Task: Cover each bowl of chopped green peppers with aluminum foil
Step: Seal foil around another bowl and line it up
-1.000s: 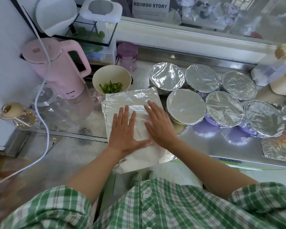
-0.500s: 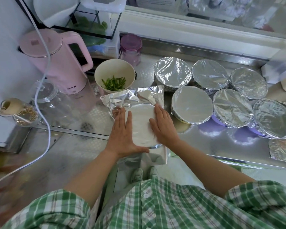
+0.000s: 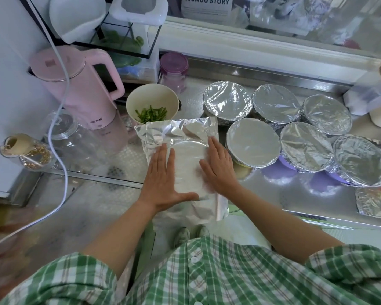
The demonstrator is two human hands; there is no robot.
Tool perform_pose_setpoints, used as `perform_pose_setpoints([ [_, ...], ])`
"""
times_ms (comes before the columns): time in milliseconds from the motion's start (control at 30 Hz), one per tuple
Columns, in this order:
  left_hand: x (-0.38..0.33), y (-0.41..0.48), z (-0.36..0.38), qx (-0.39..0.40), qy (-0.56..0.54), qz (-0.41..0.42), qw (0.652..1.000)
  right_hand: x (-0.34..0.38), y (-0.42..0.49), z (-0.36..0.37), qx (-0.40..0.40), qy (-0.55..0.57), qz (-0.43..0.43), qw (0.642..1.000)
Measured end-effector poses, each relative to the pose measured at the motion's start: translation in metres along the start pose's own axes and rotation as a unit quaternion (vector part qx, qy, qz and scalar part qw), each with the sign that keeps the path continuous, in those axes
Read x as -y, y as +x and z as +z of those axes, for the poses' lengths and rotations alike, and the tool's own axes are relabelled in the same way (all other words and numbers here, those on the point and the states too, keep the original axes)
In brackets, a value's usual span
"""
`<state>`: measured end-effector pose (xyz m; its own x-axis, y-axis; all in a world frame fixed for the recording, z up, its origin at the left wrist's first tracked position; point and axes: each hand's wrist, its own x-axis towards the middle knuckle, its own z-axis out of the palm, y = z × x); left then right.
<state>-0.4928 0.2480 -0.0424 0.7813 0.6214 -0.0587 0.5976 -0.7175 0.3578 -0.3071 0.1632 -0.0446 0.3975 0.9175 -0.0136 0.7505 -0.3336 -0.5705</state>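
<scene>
A sheet of aluminum foil (image 3: 180, 137) lies over a bowl near the counter's front edge; the round rim shows through it and the bowl itself is hidden. My left hand (image 3: 163, 179) presses flat on the foil's left side. My right hand (image 3: 220, 168) presses flat on its right side. Behind the foil stands an uncovered cream bowl (image 3: 152, 102) with chopped green peppers (image 3: 151, 114) inside. To the right sit several foil-covered bowls (image 3: 253, 146).
A pink kettle (image 3: 79, 84) with a white cord (image 3: 57, 133) stands at the left, glass jars (image 3: 24, 153) beside it. A purple-lidded jar (image 3: 174, 69) is at the back. A loose foil piece (image 3: 374, 199) lies at the right counter edge.
The foil went from lying flat under my hands to being pressed down around the bowl's rim. My hands slid apart to its left and right sides.
</scene>
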Motion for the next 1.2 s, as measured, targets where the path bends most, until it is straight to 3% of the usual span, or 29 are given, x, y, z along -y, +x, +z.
perform_pose_setpoints([
  [100, -0.002, 0.004, -0.007, -0.017, 0.004, 0.042, 0.999, 0.007, -0.013, -0.002, -0.054, 0.017, -0.019, 0.998],
  [267, 0.004, 0.011, -0.003, 0.053, 0.068, 0.051, 0.995, -0.003, -0.029, 0.003, 0.025, -0.028, -0.047, 0.998],
  [567, 0.001, 0.025, -0.004, 0.085, 0.081, 0.051, 0.992, 0.019, 0.030, -0.017, 0.039, -0.086, -0.133, 0.987],
  [733, 0.000, 0.023, 0.001, 0.097, 0.081, 0.041, 0.991, 0.017, 0.050, -0.003, 0.124, -0.060, -0.059, 0.989],
  [833, 0.002, 0.024, 0.002, 0.088, 0.075, 0.048, 0.992, 0.015, 0.059, -0.003, 0.133, -0.001, -0.006, 0.991],
  [1067, 0.005, 0.026, 0.003, 0.086, 0.052, 0.036, 0.994, 0.017, 0.064, -0.009, 0.164, 0.008, 0.017, 0.986],
  [1200, 0.008, 0.032, -0.006, 0.050, 0.001, 0.023, 0.998, 0.011, 0.056, -0.010, 0.129, -0.020, -0.033, 0.991],
])
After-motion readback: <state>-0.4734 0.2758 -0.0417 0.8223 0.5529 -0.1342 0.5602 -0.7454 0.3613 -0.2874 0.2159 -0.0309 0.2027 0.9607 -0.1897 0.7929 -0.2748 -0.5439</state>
